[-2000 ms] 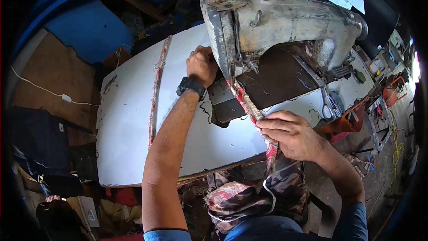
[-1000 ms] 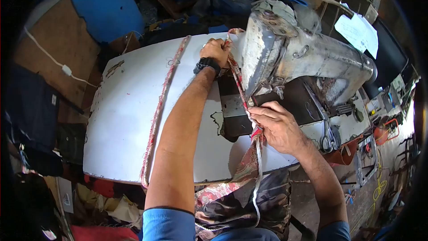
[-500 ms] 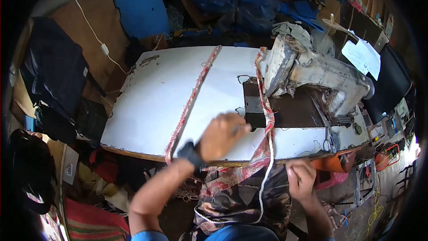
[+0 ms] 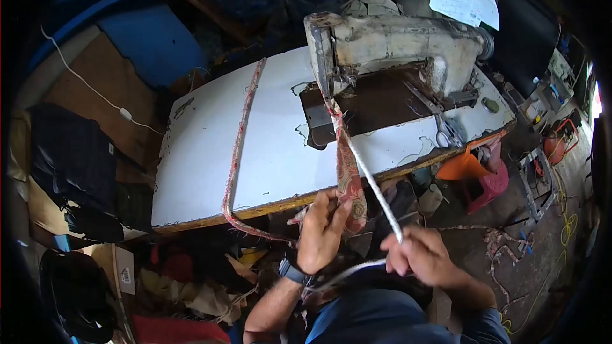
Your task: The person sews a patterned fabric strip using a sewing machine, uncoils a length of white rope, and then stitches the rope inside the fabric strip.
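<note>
The old sewing machine (image 4: 395,41) stands on the white table (image 4: 280,134). From under its needle area a red patterned fabric strip (image 4: 347,172) runs toward me and hangs over the front edge. My left hand (image 4: 324,229), with a dark watch on the wrist, has its fingers closed on that strip at the edge. A white cord (image 4: 376,191) leaves the strip and stretches taut to my right hand (image 4: 421,256), which is closed around it. The finished-looking red and white covered cord (image 4: 239,140) lies across the table's left part and droops over the front.
Scissors (image 4: 443,130) lie at the right of the table. An orange container (image 4: 464,165) and a pink stool (image 4: 494,185) are below the right edge. Dark bags (image 4: 73,159) are at the left. Papers (image 4: 465,3) hang behind the machine.
Both hands have come to the strip and cord; the left has closed on the fabric, the right on the white cord. The view has shifted, with the machine now nearer the middle.
</note>
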The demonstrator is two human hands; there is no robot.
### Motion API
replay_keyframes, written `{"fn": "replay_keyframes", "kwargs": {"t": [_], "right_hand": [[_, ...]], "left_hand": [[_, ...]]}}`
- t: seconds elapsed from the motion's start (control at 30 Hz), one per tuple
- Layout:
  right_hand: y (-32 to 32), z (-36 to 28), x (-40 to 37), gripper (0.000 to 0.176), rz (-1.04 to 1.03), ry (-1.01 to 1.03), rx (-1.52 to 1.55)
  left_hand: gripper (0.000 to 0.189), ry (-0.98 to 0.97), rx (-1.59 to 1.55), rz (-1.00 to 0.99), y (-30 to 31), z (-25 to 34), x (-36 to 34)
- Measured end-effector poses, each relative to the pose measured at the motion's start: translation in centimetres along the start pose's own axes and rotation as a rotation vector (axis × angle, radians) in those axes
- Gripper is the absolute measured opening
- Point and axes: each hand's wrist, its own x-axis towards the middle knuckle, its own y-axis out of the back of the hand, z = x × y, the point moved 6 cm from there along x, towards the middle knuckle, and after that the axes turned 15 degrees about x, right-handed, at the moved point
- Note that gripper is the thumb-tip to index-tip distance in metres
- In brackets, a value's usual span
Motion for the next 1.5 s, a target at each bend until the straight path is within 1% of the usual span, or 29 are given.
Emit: {"fn": "replay_keyframes", "kwargs": {"t": [0.03, 0.1, 0.13, 0.17, 0.23, 0.27, 0.37, 0.4, 0.5, 0.53, 0.6, 0.63, 0.67, 0.7, 0.73, 0.77, 0.8, 0.83, 0.87, 0.93, 0.97, 1.0, 1.07, 1.13, 1.27, 1.3, 1.37, 1.43, 1.5], "right_hand": [[-1.2, -0.6, -1.1, 0.026, -0.045, -0.055, -0.131], [-2.7, 1.2, -2.8, 0.024, -0.191, -0.185, -0.188], [-4.2, 1.4, -3.0, 0.022, -0.267, -0.046, -0.298], [-5.0, 2.8, -3.4, 0.018, -0.334, 0.061, -0.398], [-5.7, 5.9, -5.0, 0.014, -0.448, -0.026, -0.511], [-5.6, 6.5, -5.3, 0.015, -0.465, 0.008, -0.556], [-4.0, 5.5, -5.4, 0.014, -0.488, 0.082, -0.612], [-4.1, 4.8, -5.3, 0.013, -0.51, 0.128, -0.551], [-4.0, 6.0, -6.0, 0.015, -0.562, -0.005, -0.578], [-3.9, 6.8, -6.2, 0.017, -0.57, -0.038, -0.618], [-3.6, 8.6, -6.5, 0.02, -0.589, -0.099, -0.701], [-3.4, 8.4, -6.4, 0.021, -0.57, -0.064, -0.752], [-3.1, 7.8, -6.0, 0.023, -0.548, -0.026, -0.807], [-2.8, 6.9, -5.2, 0.024, -0.524, 0.017, -0.865], [-2.6, 4.8, -4.4, 0.021, -0.495, 0.247, -1.002], [-2.6, 1.7, -3.9, 0.024, -0.39, 0.451, -1.071], [-2.6, -1.8, -2.8, 0.03, -0.296, 0.411, -1.047], [-3.0, -5.2, -2.6, 0.028, -0.228, 0.507, -1.003], [-3.8, -8.2, -3.0, 0.022, -0.23, 0.63, -0.992], [-7.1, -12.8, -4.3, 0.02, -0.239, 0.896, -0.906], [-8.7, -14.3, -4.8, 0.01, -0.178, 0.9, -0.978], [-10.2, -15.3, -5.0, 0.006, -0.119, 0.902, -1.047], [-11.7, -16.9, -4.0, 0.013, -0.149, 0.855, -1.007], [-12.5, -17.1, -3.3, 0.016, -0.098, 0.901, -0.958], [-12.8, -13.3, -3.8, 0.012, 0.187, 1.122, -0.83], [-12.1, -13.7, -3.8, 0.011, 0.056, 1.155, -0.866], [-10.8, -14.5, -3.5, 0.01, -0.226, 1.194, -0.914], [-10.3, -16.3, -4.0, 0.012, -0.47, 1.034, -0.842], [-8.7, -15.4, -2.9, 0.006, -0.221, 1.043, -1.01]], "left_hand": [[0.018, -0.007, -0.027, -0.01, -0.6, -0.2, -0.9], [0.02, -0.017, -0.079, -0.036, -1.4, -0.4, -2.7], [0.022, 0.207, 0.0, -0.182, -1.4, -1.7, -4.2], [0.023, 0.141, -0.102, -0.135, -2.0, -0.6, -5.0], [0.022, 0.218, -0.244, -0.137, -2.8, -0.7, -6.4], [0.02, 0.148, -0.292, -0.03, -3.0, 0.1, -6.1], [0.017, 0.199, -0.5, 0.005, -3.0, -2.0, -6.8], [0.014, 0.221, -0.49, 0.06, -3.0, -1.9, -6.8], [0.015, 0.243, -0.496, 0.055, -3.0, -3.9, -7.5], [0.011, 0.267, -0.597, 0.051, -3.4, -4.5, -7.6], [0.012, 0.24, -0.575, 0.047, -3.3, -1.9, -7.5], [0.014, 0.224, -0.563, 0.042, -3.2, -0.9, -7.5], [0.015, 0.198, -0.436, 0.023, -3.0, -0.6, -7.6], [0.014, 0.187, -0.444, 0.045, -2.9, -0.2, -7.6], [0.014, 0.175, -0.452, 0.068, -3.0, 0.2, -7.6], [0.014, 0.163, -0.461, 0.094, -3.1, 0.3, -7.7], [0.015, 0.041, -0.348, 0.137, -3.1, -1.1, -7.9], [0.014, 0.038, -0.374, 0.107, -3.2, -0.8, -7.9], [0.014, 0.035, -0.398, 0.071, -3.3, -0.2, -7.9], [0.013, 0.045, -0.431, 0.02, -3.7, 0.5, -7.8], [0.012, 0.043, -0.405, 0.016, -3.8, 0.5, -7.8], [0.012, 0.042, -0.378, 0.013, -3.9, 0.5, -7.7], [0.01, 0.03, -0.352, 0.019, -4.2, 0.3, -7.7], [0.009, 0.046, -0.34, -0.009, -4.4, -0.1, -7.8], [0.008, 0.099, -0.303, -0.06, -5.4, -1.1, -8.1], [0.01, 0.012, -0.318, -0.085, -6.1, -1.9, -7.9], [0.007, 0.095, -0.25, -0.21, -7.0, -3.9, -8.2], [0.008, 0.039, -0.135, -0.208, -7.4, -4.4, -8.0], [0.008, -0.008, -0.083, -0.194, -7.4, -4.2, -7.6]]}}
